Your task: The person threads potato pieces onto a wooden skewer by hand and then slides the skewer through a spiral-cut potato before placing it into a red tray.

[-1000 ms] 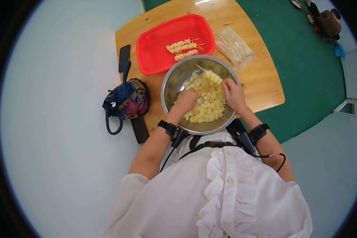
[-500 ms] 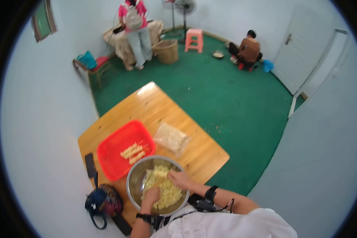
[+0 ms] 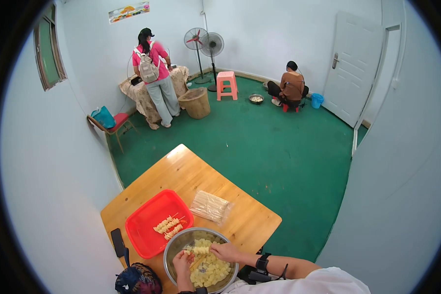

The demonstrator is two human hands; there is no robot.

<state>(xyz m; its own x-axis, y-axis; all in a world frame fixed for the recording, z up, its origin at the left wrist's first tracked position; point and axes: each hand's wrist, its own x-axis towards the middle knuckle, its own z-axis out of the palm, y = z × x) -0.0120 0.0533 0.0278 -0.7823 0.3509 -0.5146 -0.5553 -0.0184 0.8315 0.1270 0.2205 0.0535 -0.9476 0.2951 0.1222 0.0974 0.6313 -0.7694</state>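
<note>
One slim wooden skewer (image 3: 198, 250), threaded with thin, ruffled, pale yellow slices packed closely together, lies roughly level above a round, silver-coloured metal bowl (image 3: 168, 253), between the two hands. The fingers of the right hand (image 3: 224, 252) are closed on its right end. The left hand (image 3: 182, 260) is at the other end with fingers bent; whether they pinch the stick or a slice cannot be told. Counted: one bowl, containing pale yellow cut chunks (image 3: 211, 272) too numerous to count; one rectangular red plastic tray (image 3: 146, 227) beside it, with three similarly loaded skewers (image 3: 167, 224); one clear plastic packet of thin wooden sticks (image 3: 210, 206); one black phone (image 3: 117, 242); one dark, flower-patterned cloth bag (image 3: 138, 280), partly cut off. Bowl, tray, packet and phone rest on one varnished light-wood bench (image 3: 174, 169).
</note>
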